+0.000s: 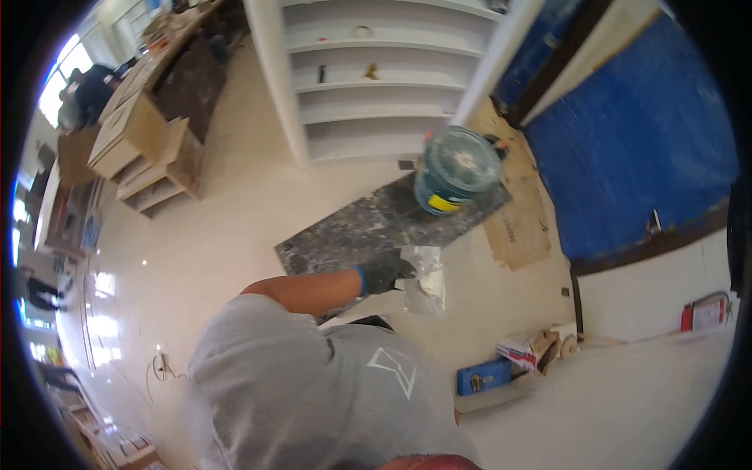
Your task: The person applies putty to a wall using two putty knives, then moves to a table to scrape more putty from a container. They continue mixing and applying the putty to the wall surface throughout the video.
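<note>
My left hand, in a dark glove with a blue cuff, reaches out to the right with its fingers closed on the edge of a clear plastic bag. Something whitish shows inside the bag. Beneath and beyond the hand, a dark marbled slab lies on the pale floor. A teal bucket with a whitish, smeared lid and a yellow label stands on the slab, apart from the hand. I cannot see my right hand. A small dark thing shows past my shirt, too little of it visible to name.
A white shelf unit with small items rises ahead. Brown cardboard lies right of the bucket, near a blue-covered panel. A blue case and a torn box lie lower right. Wooden cabinets stand left; people are far left.
</note>
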The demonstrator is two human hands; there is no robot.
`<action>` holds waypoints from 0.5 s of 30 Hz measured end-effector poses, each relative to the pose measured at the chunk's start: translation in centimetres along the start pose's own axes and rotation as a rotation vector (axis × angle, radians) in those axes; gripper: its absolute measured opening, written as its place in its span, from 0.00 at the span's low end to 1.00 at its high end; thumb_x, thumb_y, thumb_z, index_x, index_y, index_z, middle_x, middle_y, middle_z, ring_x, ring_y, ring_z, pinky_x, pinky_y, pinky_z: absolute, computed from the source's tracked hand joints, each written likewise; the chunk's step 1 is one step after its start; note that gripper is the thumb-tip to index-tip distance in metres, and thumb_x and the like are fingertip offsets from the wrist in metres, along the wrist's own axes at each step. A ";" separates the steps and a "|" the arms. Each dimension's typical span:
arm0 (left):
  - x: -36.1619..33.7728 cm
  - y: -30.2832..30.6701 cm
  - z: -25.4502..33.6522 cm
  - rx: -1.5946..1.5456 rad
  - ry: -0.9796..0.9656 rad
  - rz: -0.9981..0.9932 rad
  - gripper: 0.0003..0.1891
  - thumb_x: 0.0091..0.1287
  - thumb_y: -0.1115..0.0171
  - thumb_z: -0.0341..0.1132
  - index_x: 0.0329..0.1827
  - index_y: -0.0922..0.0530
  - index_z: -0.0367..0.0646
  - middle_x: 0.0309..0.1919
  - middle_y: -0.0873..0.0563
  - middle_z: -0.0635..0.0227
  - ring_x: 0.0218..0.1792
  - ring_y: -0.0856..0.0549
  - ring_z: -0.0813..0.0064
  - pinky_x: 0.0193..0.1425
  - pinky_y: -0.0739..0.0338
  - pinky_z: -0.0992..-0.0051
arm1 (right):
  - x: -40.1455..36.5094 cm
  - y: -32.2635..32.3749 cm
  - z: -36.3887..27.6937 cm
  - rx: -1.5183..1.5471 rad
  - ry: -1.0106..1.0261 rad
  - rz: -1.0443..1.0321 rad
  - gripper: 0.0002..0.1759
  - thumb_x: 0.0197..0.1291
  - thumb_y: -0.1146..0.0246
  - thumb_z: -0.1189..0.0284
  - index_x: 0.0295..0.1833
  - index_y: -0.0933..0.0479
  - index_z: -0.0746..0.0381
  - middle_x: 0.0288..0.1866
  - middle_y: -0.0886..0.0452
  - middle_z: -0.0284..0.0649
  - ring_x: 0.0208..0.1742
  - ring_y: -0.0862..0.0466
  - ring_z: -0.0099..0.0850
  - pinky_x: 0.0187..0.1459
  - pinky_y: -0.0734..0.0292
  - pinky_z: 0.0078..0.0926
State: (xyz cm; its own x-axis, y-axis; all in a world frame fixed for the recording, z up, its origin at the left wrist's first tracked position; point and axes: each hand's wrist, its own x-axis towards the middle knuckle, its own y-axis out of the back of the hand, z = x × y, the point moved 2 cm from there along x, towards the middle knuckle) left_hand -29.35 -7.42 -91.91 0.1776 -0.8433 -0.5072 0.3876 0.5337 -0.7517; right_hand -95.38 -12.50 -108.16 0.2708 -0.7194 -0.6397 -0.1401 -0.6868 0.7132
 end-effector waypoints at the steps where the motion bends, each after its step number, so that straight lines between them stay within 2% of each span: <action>1: 2.1 -1.3 0.2 -0.001 -0.014 -0.024 0.19 0.59 0.37 0.21 0.55 0.23 0.37 0.44 0.15 0.61 0.43 0.14 0.67 0.48 0.17 0.65 | 1.2 2.8 -1.2 0.173 -0.112 -0.033 0.18 0.68 0.41 0.53 0.43 0.27 0.58 0.29 0.25 0.38 0.26 0.25 0.33 0.28 0.31 0.34; 3: 4.8 -3.6 0.4 -0.012 -0.046 -0.056 0.19 0.58 0.36 0.23 0.54 0.22 0.37 0.44 0.15 0.61 0.44 0.14 0.66 0.50 0.17 0.61 | 3.3 8.3 -4.2 0.481 -0.295 -0.063 0.19 0.68 0.40 0.53 0.43 0.26 0.58 0.29 0.25 0.39 0.27 0.25 0.34 0.27 0.31 0.34; 6: 8.8 -5.8 0.6 0.020 0.011 0.155 0.16 0.60 0.37 0.22 0.51 0.22 0.38 0.41 0.15 0.63 0.41 0.14 0.68 0.47 0.16 0.66 | 7.5 15.0 -7.5 0.650 -0.358 -0.102 0.19 0.68 0.40 0.52 0.43 0.26 0.59 0.29 0.24 0.41 0.28 0.24 0.35 0.26 0.32 0.34; 9: 10.6 -8.4 1.2 -0.036 -0.101 0.220 0.15 0.60 0.37 0.25 0.51 0.22 0.40 0.38 0.15 0.65 0.37 0.14 0.68 0.43 0.17 0.66 | 16.1 19.6 -7.8 0.501 -0.298 -0.228 0.21 0.66 0.40 0.51 0.44 0.26 0.60 0.32 0.24 0.43 0.30 0.24 0.36 0.26 0.31 0.35; 11: 10.8 -9.3 0.6 -0.039 -0.134 0.297 0.16 0.60 0.37 0.26 0.52 0.22 0.43 0.36 0.15 0.66 0.36 0.14 0.69 0.40 0.17 0.66 | 23.6 23.6 -8.3 0.311 -0.341 -0.370 0.24 0.65 0.39 0.49 0.46 0.26 0.61 0.35 0.23 0.43 0.32 0.22 0.36 0.28 0.29 0.37; 13: 12.1 -8.5 -0.5 -0.065 -0.206 0.399 0.17 0.60 0.38 0.26 0.53 0.22 0.42 0.37 0.15 0.66 0.36 0.14 0.69 0.40 0.17 0.66 | 31.5 28.3 -10.6 0.164 -0.250 -0.424 0.26 0.64 0.39 0.47 0.47 0.26 0.61 0.37 0.23 0.42 0.34 0.22 0.35 0.30 0.26 0.39; 15: 13.6 -6.5 -3.5 -0.089 -0.283 0.532 0.18 0.59 0.41 0.22 0.54 0.23 0.39 0.41 0.15 0.63 0.37 0.14 0.67 0.43 0.16 0.65 | 40.7 31.0 -12.7 0.155 -0.277 -0.414 0.28 0.64 0.40 0.46 0.53 0.26 0.61 0.41 0.20 0.43 0.40 0.21 0.38 0.39 0.25 0.45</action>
State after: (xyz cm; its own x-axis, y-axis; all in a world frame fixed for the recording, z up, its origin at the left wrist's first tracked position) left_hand -32.61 -22.11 -95.40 0.5643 -0.4367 -0.7006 0.1043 0.8796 -0.4642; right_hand -76.64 -61.75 -108.48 0.0741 -0.3703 -0.9260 -0.2193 -0.9118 0.3471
